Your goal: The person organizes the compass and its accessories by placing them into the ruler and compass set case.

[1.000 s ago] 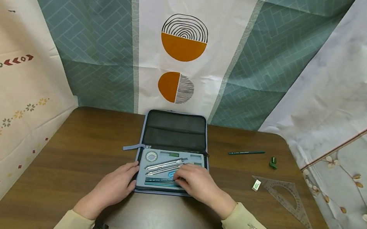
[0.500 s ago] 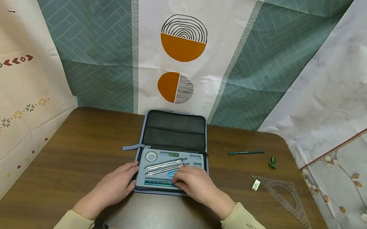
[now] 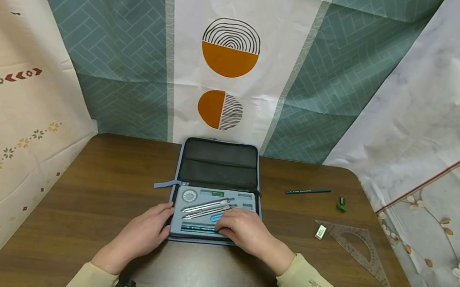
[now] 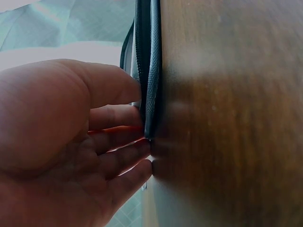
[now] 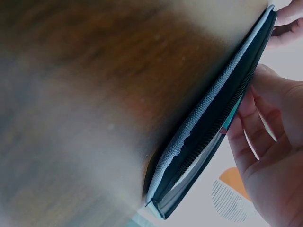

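Observation:
A zippered drawing-set case (image 3: 220,163) lies unfolded at the table's back, its grey tray (image 3: 179,205) facing up. My left hand (image 3: 144,232) rests against the case's front left corner; in the left wrist view its thumb touches the zipper edge, and the fingers reach along the side. My right hand (image 3: 246,229) is over the tray's front right, thumb and fingertips pinching the right end of a dark green pencil (image 3: 199,229) in the front slot. The fingers hide that end. Beside them lie a compass (image 3: 207,206), another metal drawing tool (image 3: 208,213) and a blue piece (image 3: 216,218).
Right of the case lie another dark green pencil (image 3: 308,192), a green sharpener (image 3: 341,204), a white eraser (image 3: 320,232) and a clear set square (image 3: 360,250). A round dial-like piece (image 3: 189,195) and a green piece (image 3: 217,194) sit in the tray. Patterned cloths hang around the table.
The pencil at my right hand has gone from slightly slanted to lying along the front slot. My right hand has shifted only slightly; the left has stayed at the case's corner.

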Tool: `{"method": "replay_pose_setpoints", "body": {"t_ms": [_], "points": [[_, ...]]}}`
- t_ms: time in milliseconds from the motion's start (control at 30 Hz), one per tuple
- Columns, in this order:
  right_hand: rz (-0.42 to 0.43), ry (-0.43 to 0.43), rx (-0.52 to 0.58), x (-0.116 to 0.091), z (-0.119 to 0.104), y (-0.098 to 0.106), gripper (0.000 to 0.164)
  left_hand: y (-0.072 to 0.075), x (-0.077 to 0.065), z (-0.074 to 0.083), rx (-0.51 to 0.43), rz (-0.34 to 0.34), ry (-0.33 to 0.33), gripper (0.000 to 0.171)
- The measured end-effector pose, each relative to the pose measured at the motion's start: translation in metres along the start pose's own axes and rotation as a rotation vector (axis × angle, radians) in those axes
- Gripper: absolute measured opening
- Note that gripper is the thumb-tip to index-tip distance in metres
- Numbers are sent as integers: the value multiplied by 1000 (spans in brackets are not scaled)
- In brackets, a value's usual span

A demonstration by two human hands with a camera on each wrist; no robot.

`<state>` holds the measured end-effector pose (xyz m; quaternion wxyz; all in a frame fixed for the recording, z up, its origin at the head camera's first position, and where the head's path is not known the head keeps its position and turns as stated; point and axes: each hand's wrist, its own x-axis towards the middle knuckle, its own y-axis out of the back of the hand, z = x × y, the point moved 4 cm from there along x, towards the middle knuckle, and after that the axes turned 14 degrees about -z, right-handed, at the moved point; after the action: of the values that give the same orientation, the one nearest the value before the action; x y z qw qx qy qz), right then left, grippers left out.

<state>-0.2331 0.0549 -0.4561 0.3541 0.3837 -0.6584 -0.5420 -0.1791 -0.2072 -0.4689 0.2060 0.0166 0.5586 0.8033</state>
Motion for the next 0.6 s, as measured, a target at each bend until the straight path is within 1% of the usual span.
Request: {"method": "replay_pose_setpoints", "body": {"t_ms": [200, 600], "points": [[-2, -1, -4, 1, 0, 1, 13, 2, -1, 0, 6, 11, -5, 47], [2, -17, -15, 0, -1, 1, 14, 2, -1, 1, -7, -5, 7, 48]]}}
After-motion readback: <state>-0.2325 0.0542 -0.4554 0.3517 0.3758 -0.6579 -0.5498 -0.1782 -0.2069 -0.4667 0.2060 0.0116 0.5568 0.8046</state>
